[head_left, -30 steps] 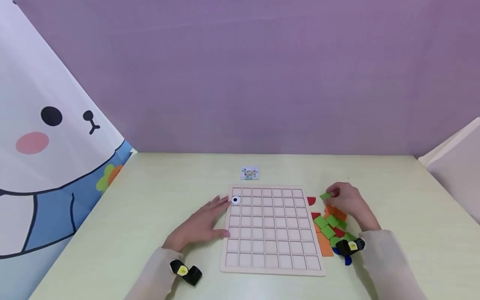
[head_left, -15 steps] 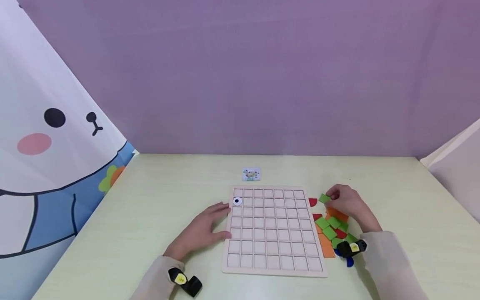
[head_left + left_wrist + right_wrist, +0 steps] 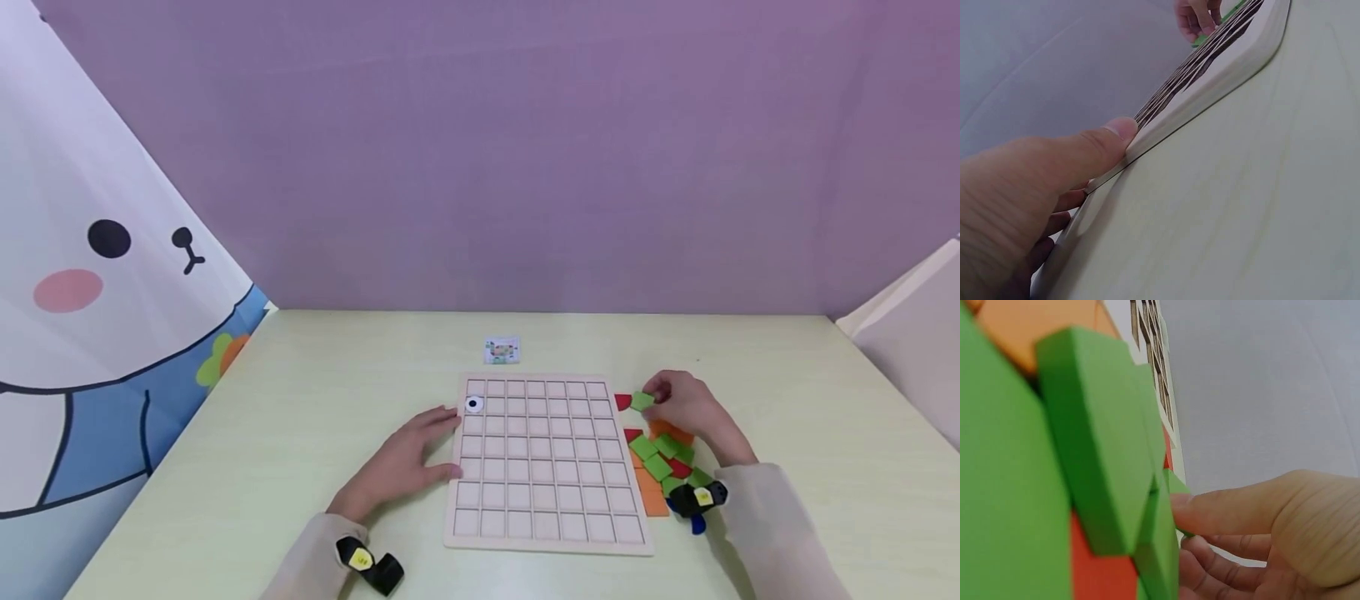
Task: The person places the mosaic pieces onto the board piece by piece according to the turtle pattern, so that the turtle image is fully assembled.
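Observation:
A wooden grid board (image 3: 549, 550) lies on the table, with a white eye-shaped disc (image 3: 474, 404) in a cell near its top left. My left hand (image 3: 401, 462) rests at the board's left edge; in the left wrist view its thumb (image 3: 1124, 128) touches the rim and the fingers lie along the side. Between thumb and fingers, my right hand (image 3: 686, 408) pinches a green square tile (image 3: 642, 401) to the right of the board, just above the tile pile. Beside that tile a red piece (image 3: 622, 402) is partly covered by it.
A heap of green tiles (image 3: 657, 466), orange pieces (image 3: 651, 493), red ones and a blue piece (image 3: 698, 525) lies along the board's right side. A small picture card (image 3: 502, 350) lies behind the board. A purple cloth (image 3: 525, 167) hangs at the table's back.
My right hand has brought the green tile slightly left and nearer, towards the board and over part of the red piece. The left hand's fingers have shifted a little at the board's edge.

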Demonstrator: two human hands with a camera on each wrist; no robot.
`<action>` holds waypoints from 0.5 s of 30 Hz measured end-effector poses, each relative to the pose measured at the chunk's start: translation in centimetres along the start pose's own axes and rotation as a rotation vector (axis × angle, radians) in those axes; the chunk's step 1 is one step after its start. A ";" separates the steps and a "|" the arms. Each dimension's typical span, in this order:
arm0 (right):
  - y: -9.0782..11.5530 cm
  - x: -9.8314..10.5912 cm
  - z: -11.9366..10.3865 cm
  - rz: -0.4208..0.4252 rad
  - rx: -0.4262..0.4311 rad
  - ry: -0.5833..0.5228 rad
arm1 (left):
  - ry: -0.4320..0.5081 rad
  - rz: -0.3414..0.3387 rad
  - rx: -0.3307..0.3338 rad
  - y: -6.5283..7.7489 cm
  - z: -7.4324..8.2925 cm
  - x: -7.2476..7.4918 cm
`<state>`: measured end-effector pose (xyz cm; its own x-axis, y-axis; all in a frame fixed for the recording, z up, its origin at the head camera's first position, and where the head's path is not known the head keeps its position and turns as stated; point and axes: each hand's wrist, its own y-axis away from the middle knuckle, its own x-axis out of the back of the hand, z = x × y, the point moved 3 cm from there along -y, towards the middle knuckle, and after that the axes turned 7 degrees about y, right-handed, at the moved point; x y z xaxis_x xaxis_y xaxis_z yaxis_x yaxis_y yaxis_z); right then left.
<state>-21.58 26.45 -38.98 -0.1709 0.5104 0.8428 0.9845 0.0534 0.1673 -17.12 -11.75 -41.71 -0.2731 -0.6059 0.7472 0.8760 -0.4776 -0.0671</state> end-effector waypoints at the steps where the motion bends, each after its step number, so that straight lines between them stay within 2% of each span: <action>1: 0.0 0.0 -0.1 0.002 0.004 -0.001 | 0.003 0.001 0.000 0.0 0.0 0.0; 15: 0.4 0.4 -0.7 0.059 0.027 -0.019 | 0.006 0.009 0.007 0.0 -0.2 -0.2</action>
<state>-21.33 26.08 -38.19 -0.1121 0.5293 0.8410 0.9936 0.0455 0.1038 -17.21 -11.78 -42.00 -0.2671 -0.6138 0.7429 0.8815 -0.4671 -0.0691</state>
